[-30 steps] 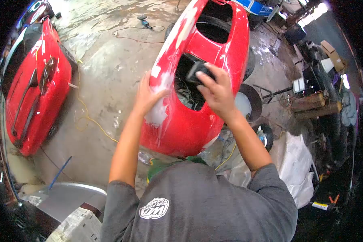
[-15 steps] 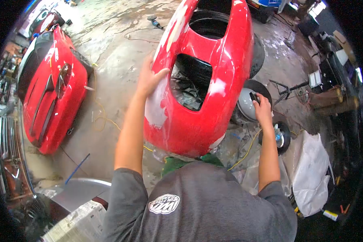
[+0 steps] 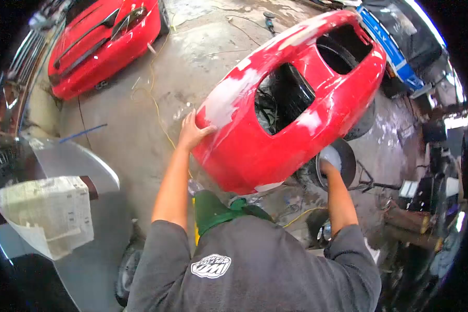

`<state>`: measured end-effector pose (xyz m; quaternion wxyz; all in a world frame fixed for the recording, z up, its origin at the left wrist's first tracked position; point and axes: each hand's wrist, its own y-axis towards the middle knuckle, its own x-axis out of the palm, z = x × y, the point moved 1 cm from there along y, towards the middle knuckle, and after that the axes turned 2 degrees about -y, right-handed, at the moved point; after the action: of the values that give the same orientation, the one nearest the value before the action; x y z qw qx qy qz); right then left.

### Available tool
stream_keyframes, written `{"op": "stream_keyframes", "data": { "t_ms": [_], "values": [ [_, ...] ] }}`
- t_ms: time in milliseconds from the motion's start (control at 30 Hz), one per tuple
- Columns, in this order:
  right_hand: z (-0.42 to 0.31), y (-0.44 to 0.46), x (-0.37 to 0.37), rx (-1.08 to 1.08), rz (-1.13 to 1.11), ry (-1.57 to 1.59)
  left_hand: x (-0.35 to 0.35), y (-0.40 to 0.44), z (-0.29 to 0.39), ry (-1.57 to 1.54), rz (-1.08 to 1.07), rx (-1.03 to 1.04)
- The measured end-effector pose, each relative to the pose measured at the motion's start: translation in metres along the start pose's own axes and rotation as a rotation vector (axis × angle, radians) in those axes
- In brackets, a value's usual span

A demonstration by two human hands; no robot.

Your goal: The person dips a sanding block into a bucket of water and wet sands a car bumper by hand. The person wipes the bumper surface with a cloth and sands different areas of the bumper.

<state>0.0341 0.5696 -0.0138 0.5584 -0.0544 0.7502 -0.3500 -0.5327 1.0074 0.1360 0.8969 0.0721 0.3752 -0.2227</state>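
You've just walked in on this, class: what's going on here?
A person in a dark grey shirt is at a red panel with two big openings. The left hand rests on its edge, by a pale patch. The right hand is down in a bucket of cloudy liquid, fingers hidden. Another red panel is off to the left.

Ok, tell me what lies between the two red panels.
In the head view, a yellow cord runs across the concrete floor between the near panel and the far panel.
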Motion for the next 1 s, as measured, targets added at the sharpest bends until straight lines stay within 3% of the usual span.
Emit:
{"op": "stream_keyframes", "data": {
  "t_ms": [100, 167, 200, 233, 267, 300, 367, 500, 533, 600, 700, 767, 833, 1000],
  "values": [
    [-0.08, -0.083, -0.104, 0.138, 0.013, 0.116, 0.016, -0.024, -0.039, 0.024, -0.002, -0.15],
    [-0.095, -0.138, -0.162, 0.222, 0.085, 0.223, 0.026, -0.038, -0.061, -0.016, 0.001, -0.231],
    [-0.097, -0.165, -0.181, 0.232, 0.249, 0.414, 0.031, -0.046, -0.07, -0.076, 0.016, -0.265],
    [-0.146, -0.202, -0.233, 0.351, 0.241, 0.385, 0.038, -0.05, -0.077, -0.141, 0.031, -0.3],
    [-0.192, -0.243, -0.286, 0.175, 0.379, 0.338, 0.051, -0.052, -0.087, -0.252, 0.088, -0.317],
    [-0.238, -0.259, -0.317, 0.162, 0.412, 0.24, 0.06, -0.052, -0.094, -0.341, 0.14, -0.331],
    [-0.321, -0.263, -0.353, -0.085, 0.511, 0.078, 0.073, -0.054, -0.101, -0.459, 0.209, -0.363],
    [-0.478, -0.206, -0.339, -0.432, 0.673, -0.254, 0.077, -0.064, -0.081, -0.568, 0.22, -0.368],
    [-0.499, -0.179, -0.328, -0.586, 0.702, -0.409, 0.071, -0.068, -0.072, -0.588, 0.209, -0.345],
    [-0.536, -0.126, -0.302, -0.691, 0.743, -0.586, 0.063, -0.067, -0.06, -0.621, 0.182, -0.32],
    [-0.57, -0.078, -0.293, -0.734, 0.641, -0.806, 0.057, -0.06, -0.055, -0.565, 0.155, -0.193],
    [-0.556, -0.064, -0.316, -0.738, 0.623, -0.871, 0.048, -0.053, -0.057, -0.587, 0.171, -0.114],
    [-0.547, -0.07, -0.349, -0.712, 0.529, -0.772, 0.042, -0.048, -0.071, -0.618, 0.172, -0.134],
    [-0.538, -0.064, -0.372, -0.702, 0.414, -0.837, 0.099, -0.056, -0.174, -0.751, 0.112, -0.6]
  ]
}}
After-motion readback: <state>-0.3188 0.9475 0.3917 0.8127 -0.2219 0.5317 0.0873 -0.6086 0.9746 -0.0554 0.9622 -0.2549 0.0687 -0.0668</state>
